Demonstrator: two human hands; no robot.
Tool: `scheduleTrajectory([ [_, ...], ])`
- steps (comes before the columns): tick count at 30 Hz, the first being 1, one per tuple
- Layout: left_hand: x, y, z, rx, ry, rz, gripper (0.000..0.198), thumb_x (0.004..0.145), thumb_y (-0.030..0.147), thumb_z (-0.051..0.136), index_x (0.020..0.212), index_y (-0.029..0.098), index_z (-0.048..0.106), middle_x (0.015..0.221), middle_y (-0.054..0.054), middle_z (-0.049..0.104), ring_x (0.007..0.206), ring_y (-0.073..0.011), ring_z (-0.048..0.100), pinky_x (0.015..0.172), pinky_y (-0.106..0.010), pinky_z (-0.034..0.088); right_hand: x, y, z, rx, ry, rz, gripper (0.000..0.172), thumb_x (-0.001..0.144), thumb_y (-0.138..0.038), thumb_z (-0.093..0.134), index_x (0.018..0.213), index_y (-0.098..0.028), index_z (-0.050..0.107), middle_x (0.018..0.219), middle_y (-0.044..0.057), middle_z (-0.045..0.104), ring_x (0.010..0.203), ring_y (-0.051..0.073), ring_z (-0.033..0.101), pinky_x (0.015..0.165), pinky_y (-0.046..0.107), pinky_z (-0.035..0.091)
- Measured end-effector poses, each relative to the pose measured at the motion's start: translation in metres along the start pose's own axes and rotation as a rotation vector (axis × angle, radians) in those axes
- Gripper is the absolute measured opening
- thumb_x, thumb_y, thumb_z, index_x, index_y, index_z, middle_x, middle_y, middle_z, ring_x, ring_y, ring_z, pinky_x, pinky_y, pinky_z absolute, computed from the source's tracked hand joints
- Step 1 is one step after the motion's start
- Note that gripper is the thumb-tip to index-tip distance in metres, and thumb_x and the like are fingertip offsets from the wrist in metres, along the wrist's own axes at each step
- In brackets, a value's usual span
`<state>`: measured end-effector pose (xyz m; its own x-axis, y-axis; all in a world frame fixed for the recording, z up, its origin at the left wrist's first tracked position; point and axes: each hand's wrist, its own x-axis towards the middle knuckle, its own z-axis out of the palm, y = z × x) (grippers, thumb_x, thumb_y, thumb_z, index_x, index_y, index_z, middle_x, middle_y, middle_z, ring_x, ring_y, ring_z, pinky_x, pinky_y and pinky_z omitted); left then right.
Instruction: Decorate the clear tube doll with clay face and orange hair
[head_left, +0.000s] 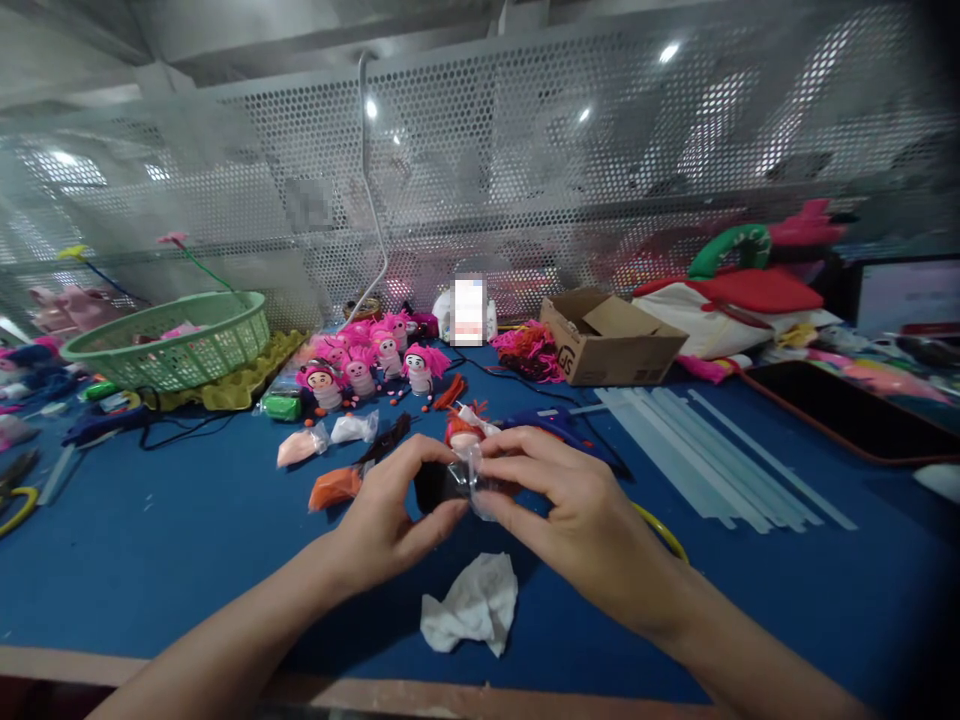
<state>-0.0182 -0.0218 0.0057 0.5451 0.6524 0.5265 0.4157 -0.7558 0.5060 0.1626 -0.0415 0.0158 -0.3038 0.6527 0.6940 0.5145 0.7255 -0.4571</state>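
Observation:
Both my hands meet over the blue table [187, 540], pinching a small clear plastic bag with dark material inside [450, 483]. My left hand [390, 520] grips its dark left end. My right hand [555, 500] pinches the clear plastic at its right side. Just behind my fingers lies a small doll head with orange hair [463, 425]. A crumpled white tissue [471, 602] lies below my hands near the table's front edge.
Several pink-haired dolls [367, 370] stand behind, with small bags of white, peach and orange material [330, 460] nearby. A green basket [176, 338] sits left, a cardboard box [611, 340] and clear glue sticks [705, 450] right. Perforated metal wall [525, 160] at back.

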Motion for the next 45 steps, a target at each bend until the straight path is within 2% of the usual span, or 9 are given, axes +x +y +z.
scheduleTrajectory([
  [8, -0.001, 0.010, -0.003, -0.013, -0.074, -0.069, 0.020, 0.075, 0.022, 0.053, 0.094, 0.017, 0.046, 0.084, -0.003, 0.055, 0.074, -0.0120, 0.051, 0.066, -0.023, 0.044, -0.002, -0.004, 0.001, -0.057, 0.000, -0.085, 0.012, 0.077, -0.009, 0.050, 0.077, -0.017, 0.059, 0.085, 0.006, 0.062, 0.086, 0.015, 0.060, 0.077, 0.027, 0.050],
  [13, -0.007, 0.013, -0.006, 0.043, -0.200, -0.134, 0.015, 0.075, 0.025, 0.051, 0.088, 0.017, 0.048, 0.077, -0.001, 0.055, 0.067, -0.0115, 0.050, 0.060, -0.023, 0.041, -0.007, -0.005, 0.004, -0.049, -0.121, -0.061, 0.014, 0.077, -0.006, 0.047, 0.075, -0.016, 0.057, 0.083, 0.006, 0.061, 0.082, 0.016, 0.059, 0.072, 0.028, 0.050],
  [17, -0.012, 0.003, 0.003, 0.028, -0.151, -0.078, 0.016, 0.071, 0.023, 0.053, 0.085, 0.017, 0.046, 0.076, -0.002, 0.055, 0.067, -0.0123, 0.049, 0.060, -0.023, 0.041, -0.010, -0.004, 0.007, -0.009, -0.158, -0.014, 0.014, 0.076, -0.006, 0.047, 0.073, -0.016, 0.056, 0.084, 0.007, 0.059, 0.081, 0.016, 0.058, 0.070, 0.028, 0.049],
  [24, -0.019, -0.003, 0.008, -0.037, -0.135, -0.087, 0.018, 0.069, 0.019, 0.053, 0.085, 0.015, 0.046, 0.074, -0.001, 0.054, 0.064, -0.0106, 0.047, 0.058, -0.021, 0.040, -0.013, -0.003, 0.012, 0.095, -0.099, 0.070, 0.011, 0.071, -0.006, 0.052, 0.070, -0.015, 0.057, 0.083, 0.007, 0.056, 0.080, 0.014, 0.057, 0.068, 0.024, 0.047],
  [34, -0.021, -0.001, 0.006, -0.046, -0.109, -0.098, 0.017, 0.068, 0.017, 0.055, 0.083, 0.016, 0.046, 0.072, 0.000, 0.053, 0.063, -0.0093, 0.047, 0.057, -0.020, 0.039, -0.012, -0.005, 0.014, 0.237, -0.107, 0.279, 0.009, 0.074, -0.014, 0.053, 0.066, -0.016, 0.058, 0.086, 0.006, 0.055, 0.081, 0.013, 0.056, 0.066, 0.021, 0.047],
  [38, -0.020, 0.000, 0.005, -0.060, -0.107, -0.130, 0.017, 0.069, 0.018, 0.054, 0.084, 0.016, 0.047, 0.071, 0.001, 0.053, 0.061, -0.0089, 0.046, 0.055, -0.019, 0.039, -0.011, -0.004, 0.012, 0.348, -0.145, 0.417, 0.011, 0.075, -0.020, 0.053, 0.066, -0.016, 0.058, 0.088, 0.006, 0.055, 0.083, 0.015, 0.056, 0.064, 0.022, 0.046],
  [45, -0.018, -0.002, 0.006, -0.096, -0.113, -0.181, 0.016, 0.072, 0.022, 0.053, 0.086, 0.017, 0.047, 0.072, 0.002, 0.054, 0.062, -0.0090, 0.047, 0.057, -0.020, 0.040, -0.011, 0.003, 0.013, 0.617, -0.151, 0.642, 0.013, 0.072, -0.029, 0.060, 0.065, -0.017, 0.061, 0.093, 0.005, 0.057, 0.091, 0.017, 0.053, 0.076, 0.028, 0.042],
])
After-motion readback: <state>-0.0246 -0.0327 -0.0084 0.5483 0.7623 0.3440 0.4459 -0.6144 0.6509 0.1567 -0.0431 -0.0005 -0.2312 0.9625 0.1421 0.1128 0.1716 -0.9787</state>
